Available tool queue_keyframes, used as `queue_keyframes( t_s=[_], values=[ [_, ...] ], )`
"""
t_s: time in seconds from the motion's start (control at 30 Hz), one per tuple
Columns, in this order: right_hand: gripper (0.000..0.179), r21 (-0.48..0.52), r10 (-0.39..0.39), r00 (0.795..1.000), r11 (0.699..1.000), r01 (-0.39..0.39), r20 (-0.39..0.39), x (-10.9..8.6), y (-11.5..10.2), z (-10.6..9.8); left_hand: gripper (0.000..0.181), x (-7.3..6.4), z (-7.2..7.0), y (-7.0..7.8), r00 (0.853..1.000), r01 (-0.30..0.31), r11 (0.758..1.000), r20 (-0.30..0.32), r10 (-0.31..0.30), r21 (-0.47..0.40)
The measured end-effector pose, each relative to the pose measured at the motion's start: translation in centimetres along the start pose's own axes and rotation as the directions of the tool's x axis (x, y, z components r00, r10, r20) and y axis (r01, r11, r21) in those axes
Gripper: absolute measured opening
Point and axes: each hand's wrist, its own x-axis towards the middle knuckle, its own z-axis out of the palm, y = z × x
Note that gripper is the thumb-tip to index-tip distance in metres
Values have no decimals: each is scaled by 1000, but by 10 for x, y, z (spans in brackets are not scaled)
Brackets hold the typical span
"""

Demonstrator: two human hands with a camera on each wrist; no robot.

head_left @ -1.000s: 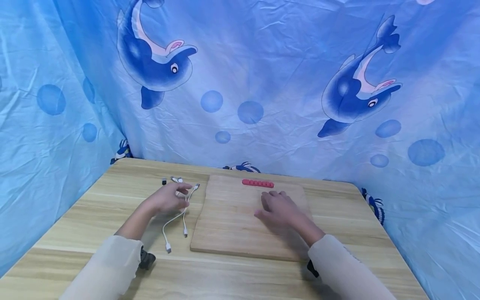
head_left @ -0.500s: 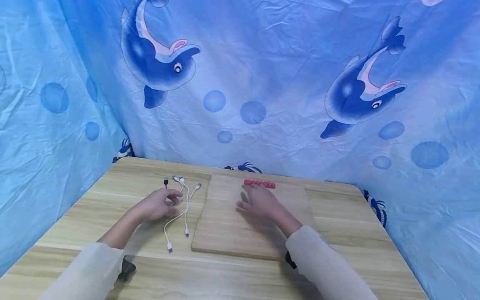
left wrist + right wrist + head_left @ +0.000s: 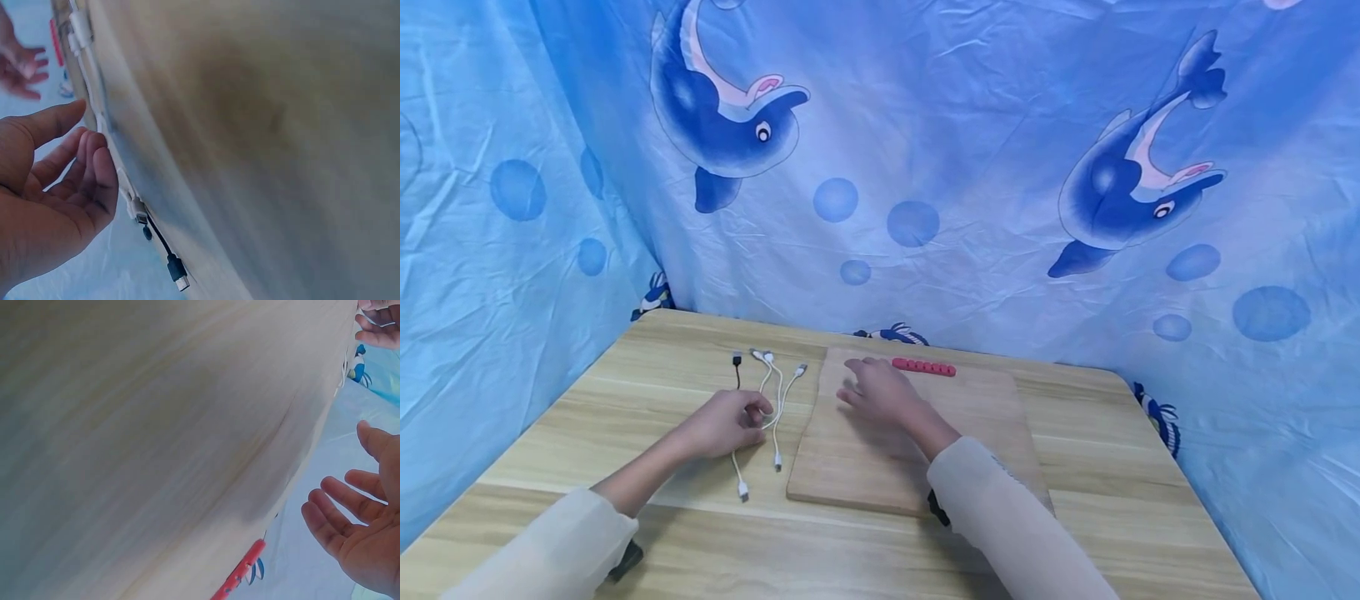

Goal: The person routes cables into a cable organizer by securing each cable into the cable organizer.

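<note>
Blue dolphin curtains [image 3: 917, 125] are backing a wood table [image 3: 1112, 467], where a person's left hand [image 3: 726, 425] is curving loosely over white cables [image 3: 781, 402] left of a board [image 3: 973, 408], thumb parted from fingertips, contact unclear. A black plug [image 3: 737, 360] is lying just beyond. The right hand [image 3: 880, 392] is hovering above the board, fingers relaxed, near the red strip [image 3: 923, 367] at its far edge.

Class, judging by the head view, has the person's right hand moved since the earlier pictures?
Yes, leftward. The right hand was below the right end of the long, red, notched strip; its fingertips now reach past the strip's left end.
</note>
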Motion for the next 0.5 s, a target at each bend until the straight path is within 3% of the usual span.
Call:
queue_keyframes(
  t_s=[0.23, 0.5],
  values=[
    [55, 31, 39, 999, 999, -39, -1, 9, -8, 5, 28, -9, 5, 4, 991, -130, 990, -11, 131, 55],
    [54, 27, 25, 1000, 999, -25, 7, 19, -12, 11, 18, -12, 6, -3, 949, -310, 941, 109, 297, 138]
  ],
)
